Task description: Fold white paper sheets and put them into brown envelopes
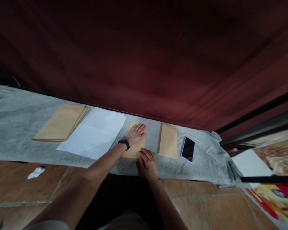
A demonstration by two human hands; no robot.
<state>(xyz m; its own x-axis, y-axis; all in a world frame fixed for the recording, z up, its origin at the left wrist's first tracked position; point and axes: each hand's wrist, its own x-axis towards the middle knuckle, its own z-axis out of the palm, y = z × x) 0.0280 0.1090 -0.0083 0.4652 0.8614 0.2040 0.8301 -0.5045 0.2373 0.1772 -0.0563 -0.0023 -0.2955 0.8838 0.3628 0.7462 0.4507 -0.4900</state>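
Note:
A brown paper envelope (130, 154) lies on the grey cloth in front of me, partly covered by my hands. Flat across its upper part rests my left hand (135, 133), fingers stretched toward the right; a dark band circles the wrist. My right hand (148, 162) touches the lower right edge of the envelope, its fingers extended and slightly bent. To the right is a stack of similar brown envelopes (168, 141). Left of my hands, white paper sheets (96, 131) lie spread out, beside a pile of larger brown envelopes (60, 123).
The grey cloth (12, 127) covers a long, narrow surface. A phone (188, 149) lies right of the envelope stack. Dark red fabric (139, 64) hangs behind. A white scrap (36, 172) is on the tiled floor (182, 204). A colourful printed box (278, 201) stands at lower right.

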